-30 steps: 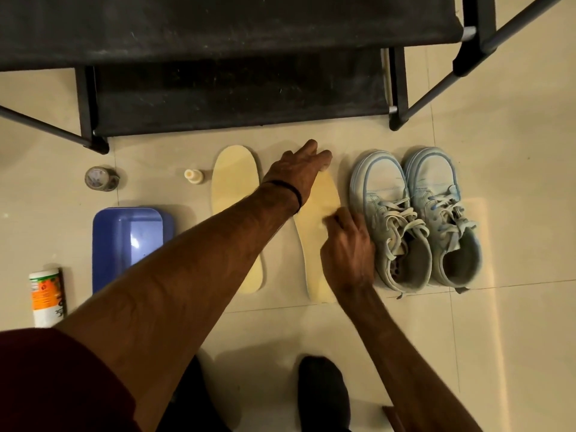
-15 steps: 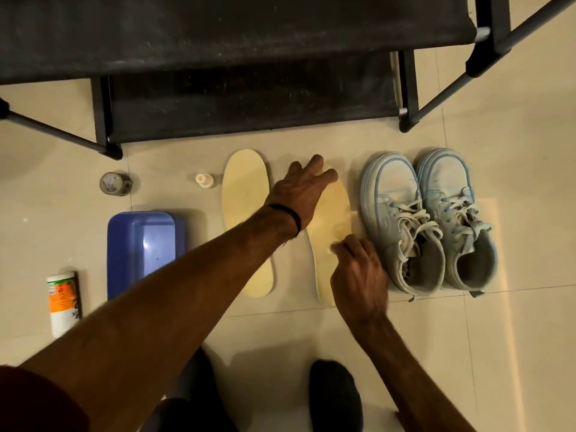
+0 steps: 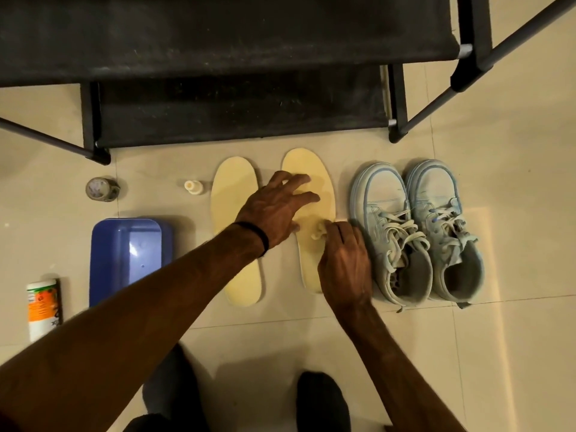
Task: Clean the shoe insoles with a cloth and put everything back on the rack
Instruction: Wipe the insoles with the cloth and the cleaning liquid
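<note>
1. The job looks like it is in the middle. Two yellow insoles lie flat on the floor (image 3: pixel 498 353), side by side and just apart. They are out of the shoes.
2. The left hand (image 3: pixel 274 210) is spread wide. Its fingers press flat on the right insole (image 3: pixel 311 169) to keep it from sliding.
3. The right hand (image 3: pixel 346 260) is curled tight around a small pale cloth (image 3: pixel 318 233). The cloth touches the middle of that insole. I think this insole is being wiped now.
4. The left insole (image 3: pixel 233 188) lies bare. I cannot tell if it is clean yet.
5. What is left, I think: finish wiping, put the insoles back in the shoes, and put all the things on the rack.
6. The two pale blue shoes (image 3: pixel 417 232) stand together just right of the insoles. They are empty inside and the laces are loose.
7. The black rack (image 3: pixel 218 51) stands at the far edge of the floor. The shelves I can see are empty and a bit dusty.
8. On the left side of the floor are a blue tub (image 3: pixel 131 257), a white and orange bottle (image 3: pixel 43 310), a roll of tape (image 3: pixel 101 189) and a tiny cap (image 3: pixel 192 186).
9. The floor is big pale tiles with thin lines. The light is warm and dim.
</note>
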